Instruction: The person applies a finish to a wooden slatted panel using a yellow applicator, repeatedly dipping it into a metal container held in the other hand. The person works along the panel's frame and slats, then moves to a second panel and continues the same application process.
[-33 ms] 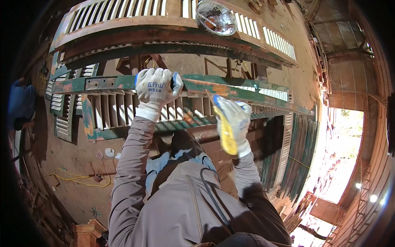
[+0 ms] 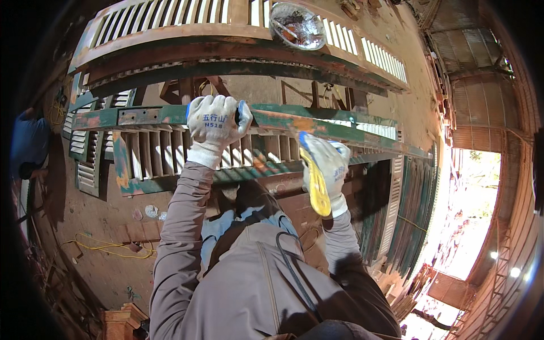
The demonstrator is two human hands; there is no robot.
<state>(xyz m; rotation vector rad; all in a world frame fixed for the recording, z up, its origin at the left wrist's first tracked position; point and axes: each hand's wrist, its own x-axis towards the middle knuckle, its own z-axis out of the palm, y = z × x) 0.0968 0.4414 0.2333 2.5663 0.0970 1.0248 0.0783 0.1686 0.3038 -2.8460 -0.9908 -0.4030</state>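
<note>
My left hand, in a white knit glove with blue edges, is closed around the long edge rail of a green slatted shutter that stands on edge in front of me. Worn paint leaves a bare orange-brown patch on this rail, right of that hand. My right hand, gloved alike, grips a tool with a yellow handle just below the patch. The tool's working end is mostly hidden by the fingers, so whether it touches the wood I cannot tell.
Beyond lies another slatted shutter with a silvery bowl on it. Stacked green shutters lean at the right. A yellow cord crosses the floor at left. Another person in blue is at the far left.
My right hand and the yellow-handled tool have shifted slightly to the right and toward me. My left hand keeps its place on the rail.
</note>
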